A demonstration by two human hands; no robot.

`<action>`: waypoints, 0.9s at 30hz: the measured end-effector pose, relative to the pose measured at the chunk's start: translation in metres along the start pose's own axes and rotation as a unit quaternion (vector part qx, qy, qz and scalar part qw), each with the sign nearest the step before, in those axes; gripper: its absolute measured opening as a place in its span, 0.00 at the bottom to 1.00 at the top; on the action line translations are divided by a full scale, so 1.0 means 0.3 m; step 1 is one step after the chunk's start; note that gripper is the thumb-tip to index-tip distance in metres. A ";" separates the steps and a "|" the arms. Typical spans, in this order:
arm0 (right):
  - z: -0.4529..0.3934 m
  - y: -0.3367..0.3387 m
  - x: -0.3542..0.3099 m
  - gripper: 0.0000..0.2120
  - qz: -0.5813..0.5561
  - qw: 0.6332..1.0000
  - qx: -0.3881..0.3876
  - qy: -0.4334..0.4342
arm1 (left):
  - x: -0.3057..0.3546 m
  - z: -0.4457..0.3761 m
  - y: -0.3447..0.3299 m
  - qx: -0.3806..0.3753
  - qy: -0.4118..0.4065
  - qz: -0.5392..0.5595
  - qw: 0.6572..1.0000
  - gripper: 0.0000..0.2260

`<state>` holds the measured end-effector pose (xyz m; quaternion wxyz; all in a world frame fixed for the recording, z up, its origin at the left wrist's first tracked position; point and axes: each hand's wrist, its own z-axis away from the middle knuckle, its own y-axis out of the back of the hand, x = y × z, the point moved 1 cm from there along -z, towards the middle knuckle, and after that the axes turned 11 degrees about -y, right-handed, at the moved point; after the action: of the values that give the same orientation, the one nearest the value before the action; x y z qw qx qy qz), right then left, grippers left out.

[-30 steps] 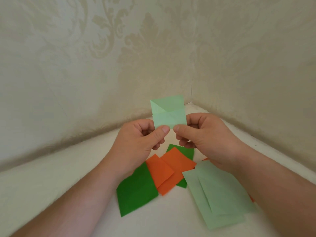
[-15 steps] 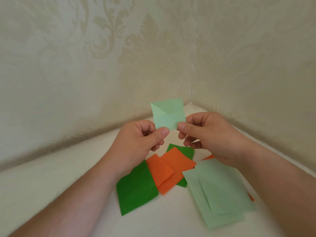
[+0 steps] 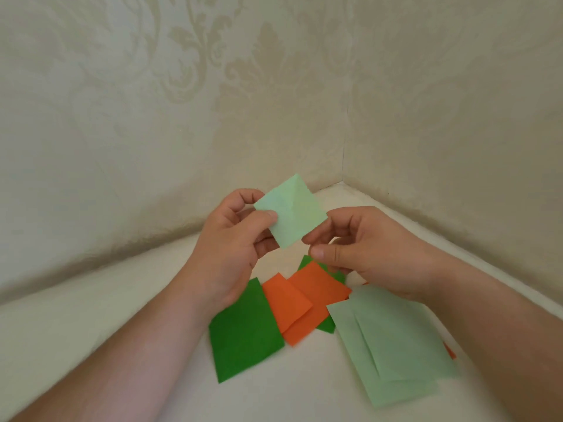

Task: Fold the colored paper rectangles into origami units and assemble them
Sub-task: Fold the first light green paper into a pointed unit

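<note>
Your left hand point(image 3: 234, 239) pinches the folded light green paper point(image 3: 289, 210) by its left corner, thumb on the near face and fingers curled behind it. The piece hangs in the air as a tilted diamond, one point up toward the corner of the room, one point down. Your right hand point(image 3: 371, 254) sits just beside its lower right edge, fingers curled, index tip touching or almost touching that edge; you cannot tell from here whether it truly grips the paper.

Below your hands, on the white worktop point(image 3: 91, 336), loose sheets lie in an overlapping cluster near the back corner. A dark green rectangle point(image 3: 243, 330) is nearest the left, its front corner free. Two orange sheets point(image 3: 304, 303) overlap each other just beside it and cover part of a second dark green sheet point(image 3: 327, 325). To the right, two stacked light green sheets point(image 3: 393, 342) lie under your right wrist, with an orange corner point(image 3: 451, 351) showing past their right edge.

The worktop to the left of the cluster and toward the front edge is open room. Two walls with pale damask wallpaper point(image 3: 152, 102) meet at the back corner, close behind the held paper.
</note>
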<state>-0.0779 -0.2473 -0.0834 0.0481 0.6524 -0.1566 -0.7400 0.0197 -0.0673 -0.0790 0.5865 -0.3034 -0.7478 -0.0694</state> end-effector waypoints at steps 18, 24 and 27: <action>0.005 -0.013 -0.011 0.09 0.037 0.993 0.067 0.095 | -0.015 0.024 -0.010 -0.088 -0.081 -0.147 0.982 0.06; 0.005 -0.003 -0.023 0.08 -0.083 0.990 0.098 0.066 | -0.018 0.020 -0.006 -0.091 -0.066 -0.121 0.986 0.13; 0.004 0.003 -0.025 0.08 -0.105 0.988 0.098 0.056 | -0.014 0.030 -0.007 -0.128 -0.051 -0.107 0.985 0.21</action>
<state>-0.0781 -0.2460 -0.0760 -0.0850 0.7068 -0.1563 -0.6846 0.0117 -0.0666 -0.0850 0.4929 -0.2973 -0.7900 -0.2111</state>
